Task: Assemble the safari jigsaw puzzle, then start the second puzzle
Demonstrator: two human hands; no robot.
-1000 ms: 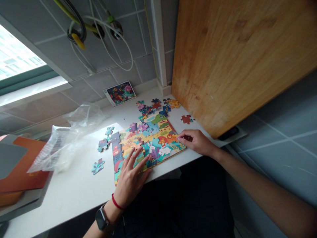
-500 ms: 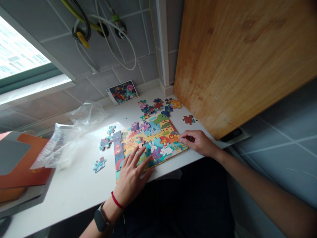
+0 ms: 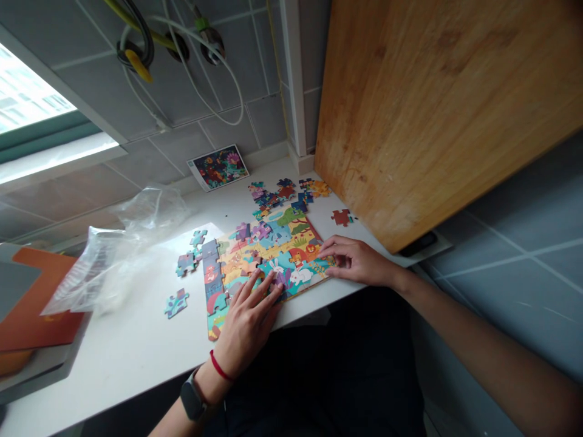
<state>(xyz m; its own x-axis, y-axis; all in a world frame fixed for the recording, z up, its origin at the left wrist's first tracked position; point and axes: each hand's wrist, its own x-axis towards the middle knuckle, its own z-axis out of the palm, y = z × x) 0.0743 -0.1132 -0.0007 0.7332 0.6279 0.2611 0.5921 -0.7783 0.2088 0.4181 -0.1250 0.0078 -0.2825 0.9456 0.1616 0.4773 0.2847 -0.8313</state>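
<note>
A colourful jigsaw puzzle (image 3: pixel 291 243) with animal pictures lies on the white table, its pieces joined over most of its area. My left hand (image 3: pixel 249 321) rests on the puzzle's near edge with fingers stretched out, hiding part of it. At the right end, my right hand (image 3: pixel 353 261) has its fingertips on the puzzle near the lion picture, thumb apart from the index finger. A purple puzzle piece (image 3: pixel 243 231) lies on top of the puzzle. Several loose pieces (image 3: pixel 186 263) are to the left, and a red-brown piece (image 3: pixel 340 217) sits at the right.
More loose pieces (image 3: pixel 286 188) are heaped behind the puzzle. A picture card (image 3: pixel 219 168) leans against the tiled wall. Crumpled clear plastic (image 3: pixel 113 267) and an orange folder (image 3: pixel 50 303) occupy the left. A wooden board (image 3: pixel 410 121) rises at the right; cables (image 3: pixel 228 91) hang above.
My right hand has shifted slightly left over the puzzle's edge, its thumb and fingers spreading from a pinch. My left fingers have moved a little right along the near edge. The camera view has shifted slightly.
</note>
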